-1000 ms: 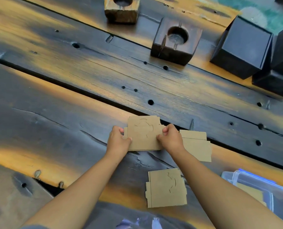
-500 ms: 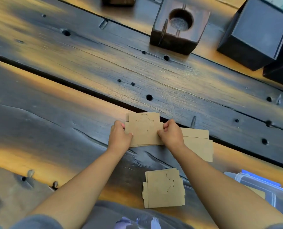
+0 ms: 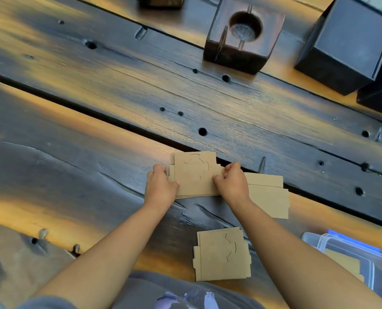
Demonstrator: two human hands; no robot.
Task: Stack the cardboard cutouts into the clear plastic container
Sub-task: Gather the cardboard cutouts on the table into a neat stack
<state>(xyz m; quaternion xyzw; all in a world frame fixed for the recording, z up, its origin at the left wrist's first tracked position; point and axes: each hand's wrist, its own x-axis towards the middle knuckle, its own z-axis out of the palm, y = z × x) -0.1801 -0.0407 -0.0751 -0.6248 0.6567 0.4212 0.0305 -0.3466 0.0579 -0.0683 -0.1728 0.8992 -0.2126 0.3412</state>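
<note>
A small stack of brown cardboard cutouts point(image 3: 195, 175) with curved slits lies on the dark wooden table point(image 3: 96, 134). My left hand point(image 3: 161, 186) grips its left edge and my right hand point(image 3: 231, 184) grips its right edge. More cutouts point(image 3: 268, 195) lie just right of my right hand. Another pile of cutouts point(image 3: 222, 254) rests near the table's front edge, between my forearms. The clear plastic container point(image 3: 350, 257) with a blue-edged lid sits at the lower right, with cardboard inside it.
A dark wooden block with a round hole point(image 3: 243, 34) stands at the back. Two black boxes point(image 3: 346, 43) stand at the back right. A gap between planks point(image 3: 96, 108) runs diagonally across the table. Grey clothing point(image 3: 163, 291) shows at the bottom.
Both hands have stayed on the stack's edges, squeezing the cutouts into closer alignment. The camera has shifted forward slightly, so the far blocks sit higher in the view.
</note>
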